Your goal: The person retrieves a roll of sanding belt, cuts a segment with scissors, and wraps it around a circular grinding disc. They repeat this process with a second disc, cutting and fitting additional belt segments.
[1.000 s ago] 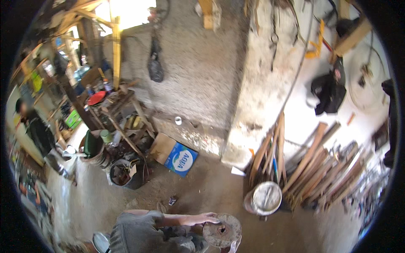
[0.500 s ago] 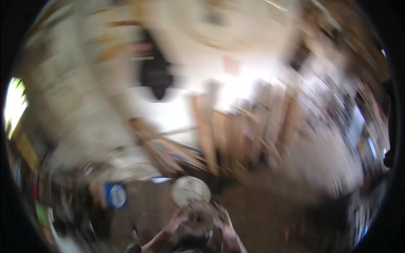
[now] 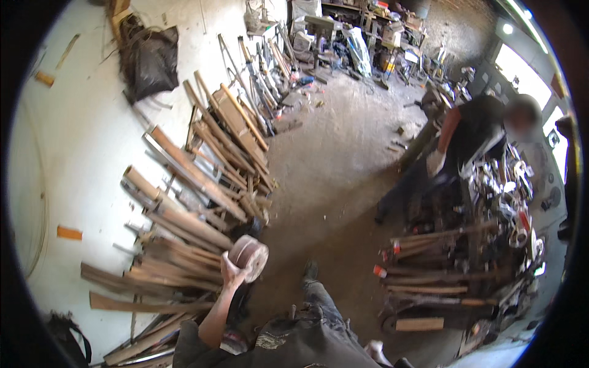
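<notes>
My left hand (image 3: 232,270) is out in front of my left side, its fingers wrapped round a thick, round, reddish-brown wheel-like piece (image 3: 253,257). A groove runs round its rim, and a small mark shows in the middle of its flat face. I cannot make out its material. My right hand (image 3: 375,352) hangs low by my right side at the lower edge, apart from the round piece. Its fingers are too small and blurred to read.
Wooden boards and poles (image 3: 184,221) lean along the white wall on the left. At right, a co-worker (image 3: 472,135) bends beside a cluttered bench (image 3: 491,202); long handles (image 3: 438,273) stick out toward me. Loaded shelves (image 3: 392,30) stand at the far end beyond the concrete floor (image 3: 331,135).
Both my hands were at the round piece; now only my left holds it and my right has dropped to my side. My view has swung right, along the room.
</notes>
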Action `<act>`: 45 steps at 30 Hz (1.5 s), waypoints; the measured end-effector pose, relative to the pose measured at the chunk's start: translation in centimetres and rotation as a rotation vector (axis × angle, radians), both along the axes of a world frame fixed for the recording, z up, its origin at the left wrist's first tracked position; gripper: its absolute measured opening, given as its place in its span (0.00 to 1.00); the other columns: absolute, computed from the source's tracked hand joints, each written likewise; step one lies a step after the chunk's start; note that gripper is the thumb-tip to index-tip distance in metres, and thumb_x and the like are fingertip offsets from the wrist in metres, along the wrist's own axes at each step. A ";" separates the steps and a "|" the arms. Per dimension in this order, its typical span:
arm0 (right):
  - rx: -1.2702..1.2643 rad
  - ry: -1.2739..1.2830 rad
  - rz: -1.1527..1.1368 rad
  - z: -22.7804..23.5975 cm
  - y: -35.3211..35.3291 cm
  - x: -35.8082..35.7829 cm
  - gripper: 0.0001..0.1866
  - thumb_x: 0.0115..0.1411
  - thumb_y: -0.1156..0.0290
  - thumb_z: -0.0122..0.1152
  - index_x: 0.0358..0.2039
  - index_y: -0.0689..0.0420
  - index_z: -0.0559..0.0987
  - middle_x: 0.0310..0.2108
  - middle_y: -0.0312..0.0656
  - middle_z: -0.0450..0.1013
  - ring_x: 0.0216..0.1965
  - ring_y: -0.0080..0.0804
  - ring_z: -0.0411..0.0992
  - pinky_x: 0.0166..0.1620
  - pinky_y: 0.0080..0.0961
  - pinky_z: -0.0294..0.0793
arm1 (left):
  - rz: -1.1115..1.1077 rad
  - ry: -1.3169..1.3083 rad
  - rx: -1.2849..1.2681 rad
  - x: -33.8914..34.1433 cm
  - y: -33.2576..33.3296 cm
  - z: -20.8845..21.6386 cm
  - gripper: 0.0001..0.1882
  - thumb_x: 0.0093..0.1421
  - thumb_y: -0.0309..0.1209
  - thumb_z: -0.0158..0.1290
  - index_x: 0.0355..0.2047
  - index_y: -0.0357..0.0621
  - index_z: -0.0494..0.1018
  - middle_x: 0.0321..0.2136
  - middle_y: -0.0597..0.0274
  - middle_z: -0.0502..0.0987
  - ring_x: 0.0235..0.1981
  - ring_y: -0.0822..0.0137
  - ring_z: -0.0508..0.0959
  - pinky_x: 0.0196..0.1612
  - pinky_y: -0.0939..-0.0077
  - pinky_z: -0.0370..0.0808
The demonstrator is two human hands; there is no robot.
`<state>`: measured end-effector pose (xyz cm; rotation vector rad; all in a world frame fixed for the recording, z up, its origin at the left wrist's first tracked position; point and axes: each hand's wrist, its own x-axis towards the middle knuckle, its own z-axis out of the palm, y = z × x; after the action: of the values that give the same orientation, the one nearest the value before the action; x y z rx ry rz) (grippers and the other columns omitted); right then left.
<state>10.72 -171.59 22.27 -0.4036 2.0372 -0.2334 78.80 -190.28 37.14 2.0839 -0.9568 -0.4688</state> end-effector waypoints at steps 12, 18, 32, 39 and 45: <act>-0.436 0.149 0.709 0.4 -46.0 18.6 0.09 0.53 0.71 0.58 0.17 0.54 0.75 0.19 0.40 0.75 0.21 0.35 0.75 0.24 0.34 0.74 | 0.305 0.020 1.185 5.7 -18.8 -5.0 0.52 0.35 0.48 0.71 0.60 0.46 0.62 0.58 0.48 0.64 0.59 0.46 0.65 0.60 0.50 0.65; -0.337 -0.181 0.445 -0.1 -75.7 37.6 0.06 0.56 0.71 0.57 0.23 0.54 0.76 0.20 0.39 0.75 0.21 0.32 0.74 0.23 0.32 0.73 | 0.163 -0.227 1.032 13.0 -46.0 -2.8 0.50 0.37 0.41 0.72 0.61 0.52 0.62 0.58 0.52 0.64 0.59 0.47 0.66 0.60 0.50 0.65; -0.268 -0.356 0.210 -1.7 -123.3 38.5 0.09 0.62 0.68 0.54 0.40 0.56 0.77 0.25 0.38 0.76 0.21 0.25 0.71 0.23 0.26 0.70 | -0.269 -0.531 0.260 12.9 -117.3 -1.8 0.55 0.38 0.26 0.72 0.66 0.56 0.55 0.60 0.47 0.62 0.63 0.41 0.60 0.64 0.45 0.59; -0.414 -0.219 -0.308 5.6 -145.9 19.4 0.14 0.66 0.68 0.51 0.48 0.58 0.77 0.29 0.38 0.78 0.23 0.20 0.70 0.26 0.21 0.70 | -0.376 -0.270 0.703 4.7 -128.1 -5.4 0.53 0.40 0.42 0.70 0.65 0.46 0.57 0.59 0.40 0.65 0.59 0.38 0.65 0.62 0.48 0.63; -0.613 -0.148 -0.301 6.1 -173.3 11.8 0.16 0.67 0.68 0.52 0.53 0.61 0.75 0.34 0.41 0.77 0.29 0.27 0.75 0.34 0.25 0.77 | -0.384 -0.178 1.151 1.0 -145.5 -9.7 0.53 0.40 0.47 0.70 0.65 0.48 0.57 0.59 0.40 0.66 0.59 0.38 0.65 0.62 0.48 0.64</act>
<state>22.55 -344.84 28.39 -0.4321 1.8430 -1.0545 79.78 -335.75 27.46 2.9720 -1.3927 -1.2758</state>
